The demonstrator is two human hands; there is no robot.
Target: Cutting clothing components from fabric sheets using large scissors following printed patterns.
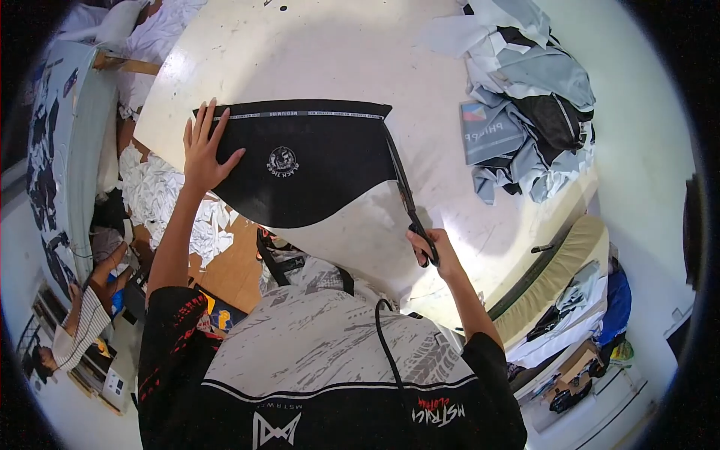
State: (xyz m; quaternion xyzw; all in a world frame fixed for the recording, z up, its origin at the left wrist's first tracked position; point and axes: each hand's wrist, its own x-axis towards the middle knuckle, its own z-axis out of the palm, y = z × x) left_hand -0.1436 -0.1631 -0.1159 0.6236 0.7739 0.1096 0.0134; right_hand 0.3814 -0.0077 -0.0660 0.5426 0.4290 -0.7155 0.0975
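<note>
A black fabric panel (330, 161) with a curved lower edge lies flat on the pale table (352, 52). A thin printed strip runs along its top, and a round white emblem sits left of its middle. Spread out with fingers apart, my left hand (204, 154) rests on the panel's left end. My right hand (442, 255) is closed round the handles of long black scissors (402, 184). Their blades lie along the panel's right edge, pointing up to its top right corner. Whether the blades are parted is hard to make out.
Grey, black and white cloth pieces (529, 105) are heaped at the table's right. White scraps (176, 199) cover the floor at left. A padded cream board (555, 281) stands by the right side. Another person (75, 330) sits at the far left.
</note>
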